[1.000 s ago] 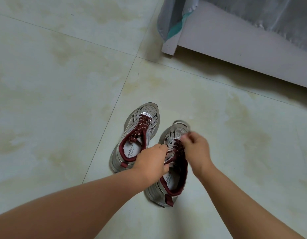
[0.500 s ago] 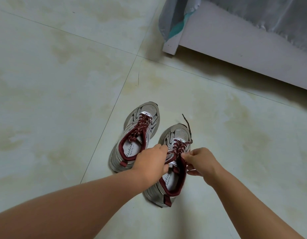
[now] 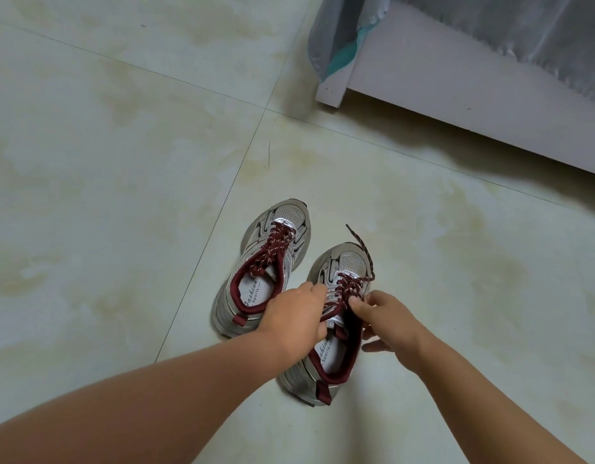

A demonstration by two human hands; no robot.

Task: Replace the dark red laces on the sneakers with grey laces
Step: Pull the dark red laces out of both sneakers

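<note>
Sneakers are sitting side by side on the pale tiled floor [image 3: 122, 162], a little below and right of the frame's centre, toes pointing toward the top of the picture. The left sneaker [image 3: 266, 262] is lying slightly higher in the frame, its dark red lace [image 3: 272, 249] crossing through all the eyelets and its white insole with printed lettering showing inside the dark red collar. The right sneaker [image 3: 336, 329] is lying just beside it, lower and to the right, with its own dark red lace [image 3: 348, 289] partly undone: one loose end [image 3: 359, 244] is trailing up over the toe and onto the floor toward the upper right.

The left hand [image 3: 296, 319] is curling over the inner side of the right sneaker near the tongue, fingers bent around the shoe's edge and gripping it. The right hand [image 3: 386, 316] is reaching in from the lower right, its thumb and forefinger pinching the lace at the upper eyelets while the remaining fingers are hanging loosely below. Both bare forearms are stretching in from the bottom corners of the frame.

In the upper right, a white furniture base [image 3: 456, 88] is standing on the floor, with grey cloth [image 3: 523, 25] draping over it and a teal edge showing at its left corner.
</note>
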